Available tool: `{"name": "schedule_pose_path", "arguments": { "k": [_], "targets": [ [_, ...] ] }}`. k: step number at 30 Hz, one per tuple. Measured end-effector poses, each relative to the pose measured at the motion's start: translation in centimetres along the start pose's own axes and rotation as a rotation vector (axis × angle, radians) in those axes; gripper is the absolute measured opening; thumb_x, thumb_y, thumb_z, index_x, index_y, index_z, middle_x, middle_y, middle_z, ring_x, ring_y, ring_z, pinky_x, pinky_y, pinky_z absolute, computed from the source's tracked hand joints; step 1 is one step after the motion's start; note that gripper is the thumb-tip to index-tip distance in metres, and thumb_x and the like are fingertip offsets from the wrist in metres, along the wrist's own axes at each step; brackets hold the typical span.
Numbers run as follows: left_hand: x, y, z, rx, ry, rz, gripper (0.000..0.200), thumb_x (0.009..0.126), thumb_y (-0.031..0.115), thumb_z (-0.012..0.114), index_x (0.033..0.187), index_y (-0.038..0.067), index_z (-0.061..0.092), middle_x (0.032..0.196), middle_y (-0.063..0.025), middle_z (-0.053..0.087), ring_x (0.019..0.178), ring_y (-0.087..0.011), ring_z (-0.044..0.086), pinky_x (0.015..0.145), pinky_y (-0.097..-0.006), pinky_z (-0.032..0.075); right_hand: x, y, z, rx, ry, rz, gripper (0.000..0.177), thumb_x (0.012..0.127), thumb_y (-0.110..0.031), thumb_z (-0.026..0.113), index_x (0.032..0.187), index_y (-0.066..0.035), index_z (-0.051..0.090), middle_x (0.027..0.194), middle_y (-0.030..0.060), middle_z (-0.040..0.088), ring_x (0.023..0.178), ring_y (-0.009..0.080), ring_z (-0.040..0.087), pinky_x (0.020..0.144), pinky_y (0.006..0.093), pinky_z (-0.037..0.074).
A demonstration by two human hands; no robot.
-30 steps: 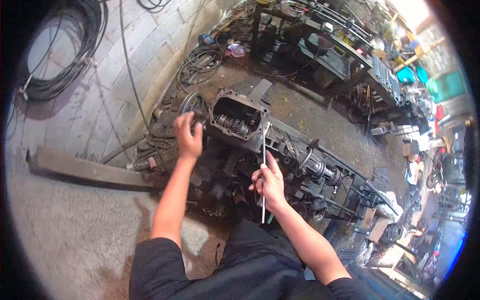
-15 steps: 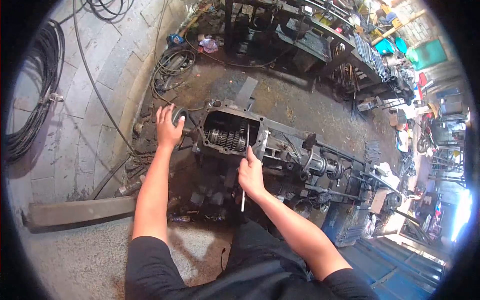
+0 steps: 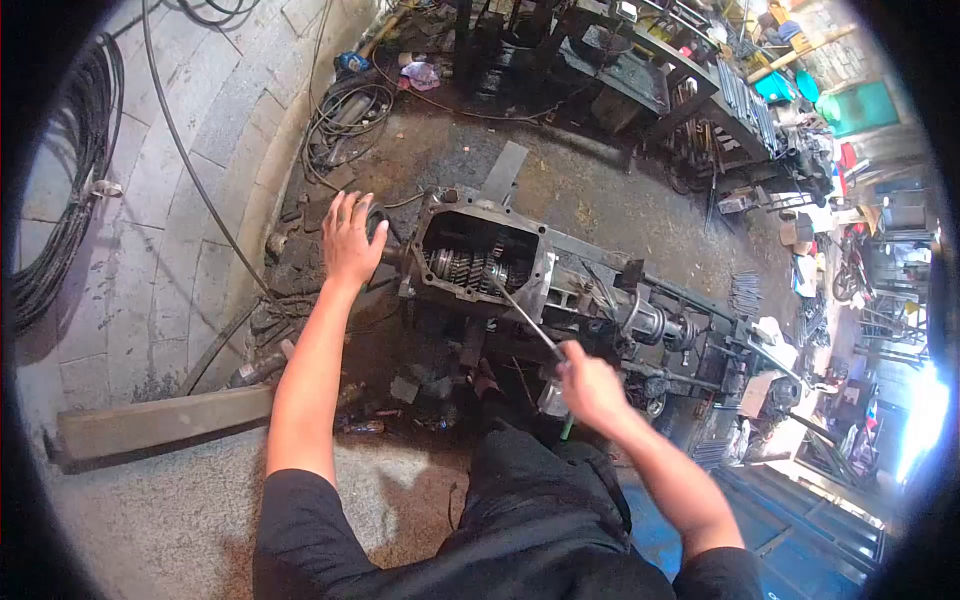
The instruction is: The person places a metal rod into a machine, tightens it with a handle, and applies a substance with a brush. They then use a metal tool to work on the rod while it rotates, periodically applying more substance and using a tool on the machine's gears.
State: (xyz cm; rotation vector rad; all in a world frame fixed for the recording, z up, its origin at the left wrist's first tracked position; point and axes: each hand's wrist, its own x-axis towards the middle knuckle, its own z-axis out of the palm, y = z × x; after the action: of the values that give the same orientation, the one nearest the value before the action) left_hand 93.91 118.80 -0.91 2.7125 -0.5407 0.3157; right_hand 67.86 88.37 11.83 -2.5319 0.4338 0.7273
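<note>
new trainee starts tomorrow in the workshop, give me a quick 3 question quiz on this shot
1. True or false: the right hand grips a thin metal rod whose far end reaches into the open gearbox.
2. What does the left hand rest on?
A. a round black part at the gearbox's end
B. a coil of cable
C. a blue bucket
3. Fill in: through the open top of the gearbox you can see a row of ____.

Key: 1 true; 2 A; 3 gears
</note>
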Motion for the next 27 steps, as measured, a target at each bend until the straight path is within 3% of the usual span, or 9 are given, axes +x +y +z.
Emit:
{"name": "schedule_pose_path", "arguments": {
  "k": [3,7,8,11,14,16,21,26,27],
  "targets": [
    [1.6,0.5,0.3,-0.005,-0.113,-0.012,0.051,0.089,0.034,0.061,0.132,0.008,0.053,0.137,-0.0133,0.049,0.138,-0.0334,0.034,0.112,-0.0491,0.029,1.1,0.4,-3.5,-0.319,0.201,-0.190,0.027,0.086,-0.011,0.055,0.114,-0.010,0.057,0.082,0.0160,0.067,0.076,0.0371,0.069,0.065,0.0481,0.055],
    [1.9,0.6,0.4,0.095,-0.265,0.003,0.053,0.089,0.038,0.060,0.132,0.008,0.054,0.137,-0.0124,0.049,0.134,-0.0333,0.038,0.108,-0.0499,0.033,3.3,-1.6,-7.6,-0.492,0.213,-0.408,0.023,0.079,-0.009,0.058,0.101,-0.006,0.064,0.079,0.0173,0.066,0.071,0.0346,0.069,0.059,0.0456,0.055],
    [1.6,0.4,0.8,0.087,-0.196,0.024,0.052,0.091,0.039,0.059,0.133,0.008,0.053,0.137,-0.0124,0.049,0.132,-0.0334,0.040,0.107,-0.0489,0.035,4.1,-2.7,-8.2,-0.540,0.177,-0.389,0.015,0.078,-0.010,0.059,0.089,-0.005,0.069,0.077,0.0169,0.067,0.072,0.0342,0.070,0.060,0.0449,0.055],
    [1.4,0.5,0.9,0.030,-0.131,0.011,0.051,0.093,0.039,0.056,0.134,0.008,0.052,0.137,-0.0137,0.048,0.132,-0.0339,0.041,0.107,-0.0477,0.035,5.8,-5.8,-10.3,-0.689,0.056,-0.429,0.011,0.076,-0.011,0.062,0.079,-0.006,0.071,0.077,0.0156,0.070,0.073,0.0331,0.071,0.063,0.0430,0.057],
    [1.6,0.2,0.8,-0.005,-0.088,0.011,0.050,0.094,0.039,0.055,0.133,0.008,0.052,0.138,-0.0154,0.048,0.129,-0.0354,0.044,0.105,-0.0478,0.037,7.5,-10.4,-12.4,-0.805,-0.020,-0.531,0.007,0.073,-0.010,0.064,0.074,-0.009,0.071,0.078,0.0136,0.071,0.074,0.0313,0.071,0.064,0.0411,0.058],
    [2.1,0.4,0.2,-0.022,-0.098,0.003,0.051,0.094,0.039,0.055,0.133,0.008,0.052,0.138,-0.0157,0.047,0.129,-0.0358,0.044,0.105,-0.0481,0.036,9.3,-13.6,-12.5,-0.859,-0.015,-0.568,0.011,0.082,-0.015,0.064,0.077,-0.010,0.072,0.083,0.0115,0.073,0.081,0.0271,0.072,0.067,0.0396,0.058],
    [3.3,0.2,0.1,0.024,-0.159,0.031,0.052,0.094,0.041,0.054,0.135,0.008,0.051,0.139,-0.0161,0.047,0.129,-0.0373,0.044,0.107,-0.0489,0.035,13.1,-19.7,-10.7,-0.905,-0.118,-0.371,0.017,0.086,-0.019,0.063,0.094,-0.012,0.077,0.097,0.0091,0.074,0.092,0.0258,0.072,0.073,0.0376,0.057],
    [2.7,-0.7,1.0,-0.040,-0.216,-0.035,0.053,0.096,0.041,0.053,0.134,0.005,0.051,0.138,-0.0175,0.049,0.130,-0.0362,0.043,0.106,-0.0474,0.037,8.6,-14.9,-12.4,-0.636,-0.079,-0.191,0.018,0.083,-0.015,0.062,0.093,-0.006,0.074,0.102,0.0134,0.073,0.098,0.0303,0.070,0.080,0.0413,0.057],
    [2.6,-1.0,1.4,-0.208,-0.182,-0.114,0.054,0.097,0.040,0.050,0.135,0.003,0.050,0.139,-0.0185,0.049,0.130,-0.0376,0.044,0.106,-0.0465,0.037,8.1,-12.2,-12.1,-0.574,-0.052,-0.146,0.019,0.082,-0.013,0.060,0.093,-0.006,0.074,0.101,0.0161,0.072,0.097,0.0331,0.069,0.082,0.0423,0.056]
  ]
}}
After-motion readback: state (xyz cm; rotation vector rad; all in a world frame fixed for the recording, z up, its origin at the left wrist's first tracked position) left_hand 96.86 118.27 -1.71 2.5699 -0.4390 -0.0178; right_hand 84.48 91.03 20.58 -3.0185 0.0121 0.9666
